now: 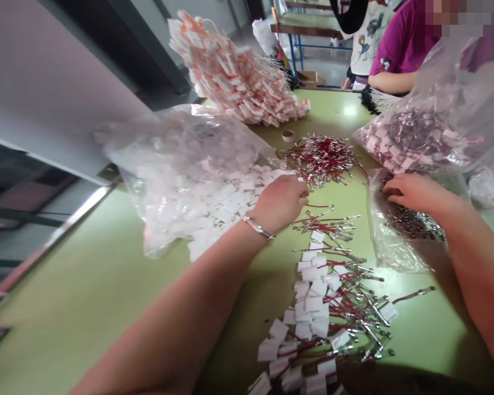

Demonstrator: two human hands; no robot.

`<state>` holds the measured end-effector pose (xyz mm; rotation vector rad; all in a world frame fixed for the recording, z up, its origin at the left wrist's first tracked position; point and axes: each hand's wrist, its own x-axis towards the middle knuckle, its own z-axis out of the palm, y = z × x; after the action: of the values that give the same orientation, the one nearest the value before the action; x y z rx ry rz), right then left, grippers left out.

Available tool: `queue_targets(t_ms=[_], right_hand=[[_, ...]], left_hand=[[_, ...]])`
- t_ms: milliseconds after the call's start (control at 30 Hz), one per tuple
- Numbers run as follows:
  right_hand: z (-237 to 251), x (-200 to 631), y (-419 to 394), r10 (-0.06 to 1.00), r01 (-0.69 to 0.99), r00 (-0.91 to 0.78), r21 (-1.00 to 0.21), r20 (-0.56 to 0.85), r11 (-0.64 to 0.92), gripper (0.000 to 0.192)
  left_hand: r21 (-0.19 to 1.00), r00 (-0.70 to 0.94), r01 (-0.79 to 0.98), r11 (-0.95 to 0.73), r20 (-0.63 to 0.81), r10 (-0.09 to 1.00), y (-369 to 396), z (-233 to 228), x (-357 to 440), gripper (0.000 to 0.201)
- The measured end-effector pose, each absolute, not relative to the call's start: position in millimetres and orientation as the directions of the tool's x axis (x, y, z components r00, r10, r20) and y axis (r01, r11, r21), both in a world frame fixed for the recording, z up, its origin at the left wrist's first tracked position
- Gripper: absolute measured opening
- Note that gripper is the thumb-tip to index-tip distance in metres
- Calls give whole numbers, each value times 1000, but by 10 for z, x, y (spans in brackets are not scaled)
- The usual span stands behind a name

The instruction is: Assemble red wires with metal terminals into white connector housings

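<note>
Green counter (86,285) runs under both my arms, crowded with stock. My left hand (280,203) rests at the spill of white tags (230,197) from a clear bag (177,164), fingers curled; what the grip holds I cannot tell. My right hand (411,192) reaches into a second bag (395,241), grip hidden. Red wires (321,156) lie heaped between them. Beyond, one orange-white pile (234,77) and a third bag (428,126) crowd the far side, too many pieces to count.

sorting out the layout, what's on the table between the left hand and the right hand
In the head view, between the left hand and right hand: the near edge of the red wire pile, then bare green table.
</note>
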<state>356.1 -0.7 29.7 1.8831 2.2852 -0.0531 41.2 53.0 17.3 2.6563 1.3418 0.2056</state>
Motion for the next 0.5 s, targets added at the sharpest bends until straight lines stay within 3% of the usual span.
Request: queue_targets(t_ms=[167, 367, 500], right_hand=[[188, 3400, 28, 966, 958, -187, 185, -176, 219, 20], [177, 3147, -65, 996, 946, -62, 314, -59, 77, 29], [250, 3078, -98, 997, 969, 50, 240, 54, -61, 30]], left_hand=[[340, 698, 652, -678, 82, 712, 472, 8, 591, 13], [372, 692, 621, -690, 153, 705, 450, -69, 672, 14], [631, 497, 564, -532, 255, 829, 404, 90, 625, 8]])
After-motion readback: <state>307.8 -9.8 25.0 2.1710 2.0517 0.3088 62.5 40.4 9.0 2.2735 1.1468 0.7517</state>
